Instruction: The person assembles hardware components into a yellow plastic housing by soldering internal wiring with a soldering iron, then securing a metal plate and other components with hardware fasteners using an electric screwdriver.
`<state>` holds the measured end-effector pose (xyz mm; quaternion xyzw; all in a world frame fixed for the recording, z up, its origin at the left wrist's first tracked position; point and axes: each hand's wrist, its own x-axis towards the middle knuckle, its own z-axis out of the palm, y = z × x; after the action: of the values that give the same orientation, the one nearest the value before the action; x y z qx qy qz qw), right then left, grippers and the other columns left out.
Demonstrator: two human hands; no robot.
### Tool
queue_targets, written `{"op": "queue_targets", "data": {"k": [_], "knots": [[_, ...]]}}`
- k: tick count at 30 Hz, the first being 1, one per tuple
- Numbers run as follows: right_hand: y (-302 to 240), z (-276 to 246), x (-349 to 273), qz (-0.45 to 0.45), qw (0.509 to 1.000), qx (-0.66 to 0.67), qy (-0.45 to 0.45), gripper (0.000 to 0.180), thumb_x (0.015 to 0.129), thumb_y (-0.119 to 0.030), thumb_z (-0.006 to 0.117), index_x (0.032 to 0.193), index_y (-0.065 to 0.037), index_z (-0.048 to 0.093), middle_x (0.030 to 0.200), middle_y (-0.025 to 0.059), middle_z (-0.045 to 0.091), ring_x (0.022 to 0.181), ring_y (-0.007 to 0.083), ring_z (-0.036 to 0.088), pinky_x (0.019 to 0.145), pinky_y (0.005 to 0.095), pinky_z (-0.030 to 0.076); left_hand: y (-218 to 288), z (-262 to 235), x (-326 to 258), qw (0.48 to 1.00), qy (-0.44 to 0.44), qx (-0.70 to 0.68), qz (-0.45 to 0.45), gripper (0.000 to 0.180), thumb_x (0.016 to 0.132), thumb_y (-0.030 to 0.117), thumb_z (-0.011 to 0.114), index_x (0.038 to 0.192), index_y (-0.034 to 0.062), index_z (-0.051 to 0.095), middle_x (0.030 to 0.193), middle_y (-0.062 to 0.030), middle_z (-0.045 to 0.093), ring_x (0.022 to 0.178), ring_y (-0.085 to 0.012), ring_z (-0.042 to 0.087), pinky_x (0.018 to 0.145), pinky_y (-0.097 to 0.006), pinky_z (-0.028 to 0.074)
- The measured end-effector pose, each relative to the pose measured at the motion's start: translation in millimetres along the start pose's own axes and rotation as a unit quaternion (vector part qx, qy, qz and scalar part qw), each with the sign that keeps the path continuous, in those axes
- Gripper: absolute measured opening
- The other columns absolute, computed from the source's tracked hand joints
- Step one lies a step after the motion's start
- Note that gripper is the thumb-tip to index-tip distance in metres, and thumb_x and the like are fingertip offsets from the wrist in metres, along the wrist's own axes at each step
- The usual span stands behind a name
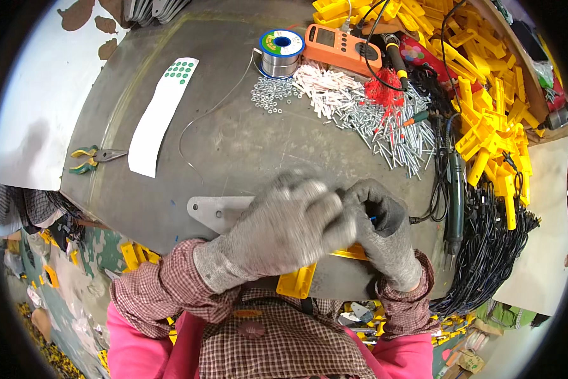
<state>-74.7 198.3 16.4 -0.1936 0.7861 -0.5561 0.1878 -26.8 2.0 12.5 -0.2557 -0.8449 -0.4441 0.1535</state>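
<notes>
Blurry grey-gloved left hand [277, 230], with curled grey-gloved right hand [392, 228] beside it; couldn't tell if either's fingers were clamped. Flat grey metal plate [216, 211] sat around nine o'clock.

You wear this camera on your head, the left one of two set side by side, and it looks steeply down, over your chest [277, 344], to the worktop [233, 142]. The view is upright, so its left side is your own left. Your sleeves [170, 281] enter from the lower edge, and your left hand [268, 234] and right hand [391, 245] are near the middle, quite close to the lens. The fisheye lens is very wide: it takes in also the floor [101, 256] beside you, bends straight edges, and darkens at the round rim.
</notes>
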Motion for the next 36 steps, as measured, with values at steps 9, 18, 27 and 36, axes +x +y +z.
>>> {"op": "queue_targets", "data": {"k": [9,18,27,36], "knots": [[0,12,-2,-0.21,0.965,-0.141,0.069,0.003,0.087,-0.002,0.059,0.089,-0.003,0.059,0.081,0.0019,0.06,0.071,0.0087,0.054,0.065,0.0264,0.047,-3,-16,9,0.801,-0.09,-0.465,-0.366,0.026,0.089,0.009,0.066,0.112,0.0047,0.054,0.101,-0.0003,0.058,0.099,-0.0092,0.056,0.089,-0.027,0.047],[3,6,-4,-0.201,0.974,-0.093,0.051,0.01,0.08,0.001,0.067,0.087,-0.003,0.063,0.083,0.009,0.061,0.073,0.0191,0.061,0.066,0.0301,0.049,-9,-6,-4,0.933,-0.071,-0.291,-0.2,0.024,0.087,0.014,0.07,0.108,0.0061,0.06,0.119,-0.0127,0.057,0.108,-0.0241,0.06,0.096,-0.039,0.046],[1,13,-8,-0.091,0.986,-0.062,0.123,0.009,0.079,-0.005,0.071,0.086,-0.003,0.064,0.069,0.0092,0.06,0.061,0.0261,0.06,0.063,0.0366,0.049,2,7,6,0.99,-0.044,0.1,0.084,0.047,0.071,0.003,0.067,0.116,0.012,0.06,0.1,-0.0065,0.063,0.091,-0.0285,0.059,0.078,-0.042,0.046],[-13,7,-20,-0.234,0.908,-0.33,0.113,0.036,0.069,0.001,0.075,0.104,-0.006,0.068,0.088,0.013,0.062,0.081,0.0309,0.063,0.069,0.0364,0.051,4,11,6,0.939,-0.022,-0.241,-0.244,0.049,0.083,0.0,0.064,0.129,0.0013,0.047,0.11,-0.0096,0.061,0.088,-0.0169,0.06,0.087,-0.034,0.048]]}}
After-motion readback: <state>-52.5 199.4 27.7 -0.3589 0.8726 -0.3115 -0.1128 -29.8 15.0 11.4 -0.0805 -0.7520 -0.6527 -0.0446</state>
